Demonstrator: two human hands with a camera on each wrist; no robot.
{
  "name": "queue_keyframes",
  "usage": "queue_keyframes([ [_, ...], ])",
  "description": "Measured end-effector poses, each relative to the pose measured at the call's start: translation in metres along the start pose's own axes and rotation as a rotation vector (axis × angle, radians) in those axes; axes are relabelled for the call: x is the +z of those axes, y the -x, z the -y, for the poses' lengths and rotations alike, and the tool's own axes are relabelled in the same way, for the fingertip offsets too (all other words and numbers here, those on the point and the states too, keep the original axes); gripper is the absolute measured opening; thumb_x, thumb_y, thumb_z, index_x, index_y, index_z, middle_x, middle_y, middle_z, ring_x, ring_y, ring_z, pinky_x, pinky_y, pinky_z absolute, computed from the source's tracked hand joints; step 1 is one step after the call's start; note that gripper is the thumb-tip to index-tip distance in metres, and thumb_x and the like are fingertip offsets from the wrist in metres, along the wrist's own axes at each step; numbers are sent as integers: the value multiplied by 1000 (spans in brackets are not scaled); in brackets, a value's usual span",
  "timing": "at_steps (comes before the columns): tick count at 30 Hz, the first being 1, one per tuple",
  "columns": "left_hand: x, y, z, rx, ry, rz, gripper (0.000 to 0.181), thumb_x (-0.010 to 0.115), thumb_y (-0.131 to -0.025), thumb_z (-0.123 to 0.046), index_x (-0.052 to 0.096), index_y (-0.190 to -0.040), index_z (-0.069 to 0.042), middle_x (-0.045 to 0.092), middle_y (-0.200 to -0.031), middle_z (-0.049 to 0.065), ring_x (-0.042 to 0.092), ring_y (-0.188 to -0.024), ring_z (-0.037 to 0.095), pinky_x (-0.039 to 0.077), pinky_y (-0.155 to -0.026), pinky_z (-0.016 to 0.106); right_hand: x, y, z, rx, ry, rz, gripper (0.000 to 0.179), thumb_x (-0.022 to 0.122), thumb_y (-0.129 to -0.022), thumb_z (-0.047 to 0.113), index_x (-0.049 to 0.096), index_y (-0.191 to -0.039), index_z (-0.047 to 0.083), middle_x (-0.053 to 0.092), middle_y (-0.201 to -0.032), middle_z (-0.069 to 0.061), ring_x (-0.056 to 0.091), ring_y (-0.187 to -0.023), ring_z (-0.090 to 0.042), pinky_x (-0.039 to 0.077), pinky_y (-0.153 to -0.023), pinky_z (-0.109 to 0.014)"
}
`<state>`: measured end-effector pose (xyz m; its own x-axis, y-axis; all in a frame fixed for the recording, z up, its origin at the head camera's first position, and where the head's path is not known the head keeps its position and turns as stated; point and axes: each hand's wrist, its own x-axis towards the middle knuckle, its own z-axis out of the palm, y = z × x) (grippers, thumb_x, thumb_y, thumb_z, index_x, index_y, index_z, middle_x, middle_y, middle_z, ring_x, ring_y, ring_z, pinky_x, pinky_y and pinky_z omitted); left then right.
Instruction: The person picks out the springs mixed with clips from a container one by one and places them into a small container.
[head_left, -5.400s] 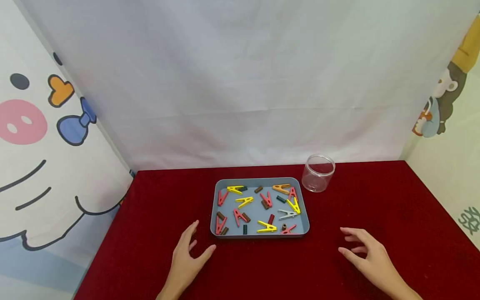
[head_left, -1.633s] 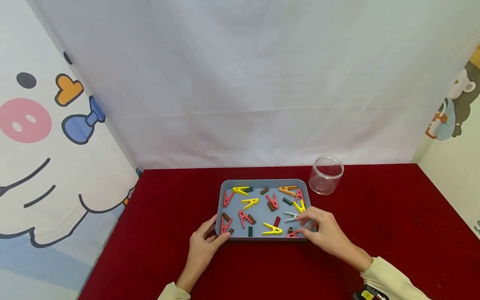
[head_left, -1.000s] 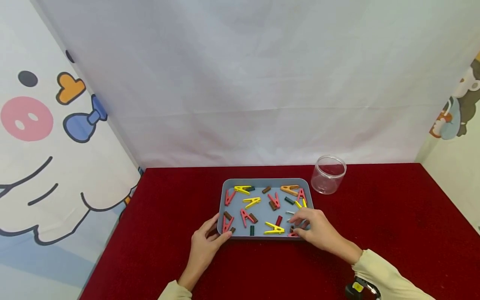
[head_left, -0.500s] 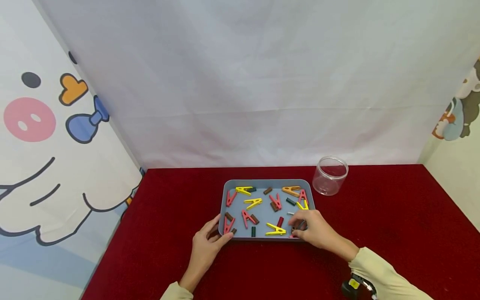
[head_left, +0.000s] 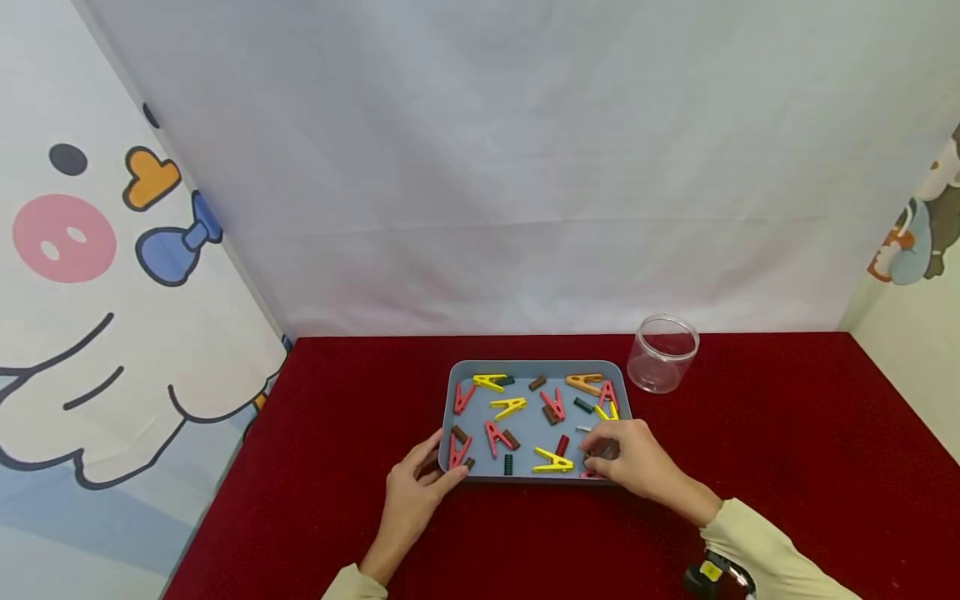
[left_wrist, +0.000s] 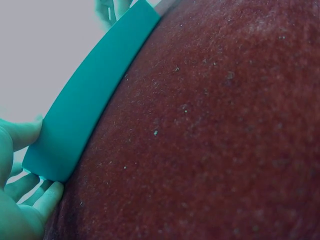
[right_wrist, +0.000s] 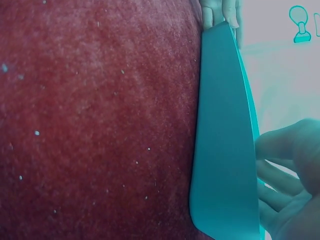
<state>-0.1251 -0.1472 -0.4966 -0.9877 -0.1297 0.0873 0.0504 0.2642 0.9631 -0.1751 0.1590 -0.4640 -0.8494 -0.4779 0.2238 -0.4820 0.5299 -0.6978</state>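
A shallow grey tray (head_left: 537, 368) lies on the table, holding several plastic clips in red, yellow, orange and white plus small ribbed cylinders like coil springs, such as the dark green one (head_left: 508, 464). My left hand (head_left: 412, 492) grips the tray's front left corner, thumb at the front rim and fingers around the side; the left wrist view shows this hand (left_wrist: 20, 200) too. Over the front right part my right hand (head_left: 633, 458) reaches in, thumb and index fingertips at a brown ribbed piece (head_left: 587, 457) beside a red clip (head_left: 591, 474). Whether they pinch it I cannot tell. A white clip (head_left: 583, 429) is mostly covered.
A clear round jar (head_left: 663, 358), uncovered, stands just behind the tray's right end. Dark red cloth (head_left: 360, 400) covers the table. A white curtain (head_left: 525, 208) hangs along the back edge, with printed side panels left and right.
Both hands came from beside the tray to it: the left onto its corner, the right inside. Over the last second the right fingertips moved slightly and closed in around the brown ribbed piece.
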Motion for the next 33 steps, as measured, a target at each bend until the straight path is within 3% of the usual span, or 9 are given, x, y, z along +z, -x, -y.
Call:
queue_keyframes([
  [5,0,0,1,0,4,-1,65,77,-66,-28,51,-125,-17,53,-119,2,53,-104,16,48,-76,28,-1,1,2,22,-59,-24,14,73,-68,1,65,-79,6,63,-74,1,59,-63,-6,49,-56,-21],
  [10,0,0,2,4,12,-1,65,77,-65,-29,51,-124,-17,53,-119,2,53,-103,16,48,-76,29,-3,2,3,-10,-94,-50,14,72,-68,-1,63,-76,6,63,-71,0,60,-63,-8,50,-56,-23],
  [22,0,0,4,40,10,-6,63,77,-67,-24,51,-124,-15,53,-120,8,54,-103,22,48,-76,33,-10,3,9,-24,-58,-85,14,73,-68,3,65,-78,9,63,-75,4,59,-65,-6,50,-56,-26],
  [33,1,0,1,18,26,-9,64,77,-67,-21,51,-125,-15,53,-119,6,54,-103,20,48,-76,31,-15,4,16,-40,-53,-124,18,74,-67,1,65,-78,13,62,-77,4,59,-66,-7,50,-58,-27],
])
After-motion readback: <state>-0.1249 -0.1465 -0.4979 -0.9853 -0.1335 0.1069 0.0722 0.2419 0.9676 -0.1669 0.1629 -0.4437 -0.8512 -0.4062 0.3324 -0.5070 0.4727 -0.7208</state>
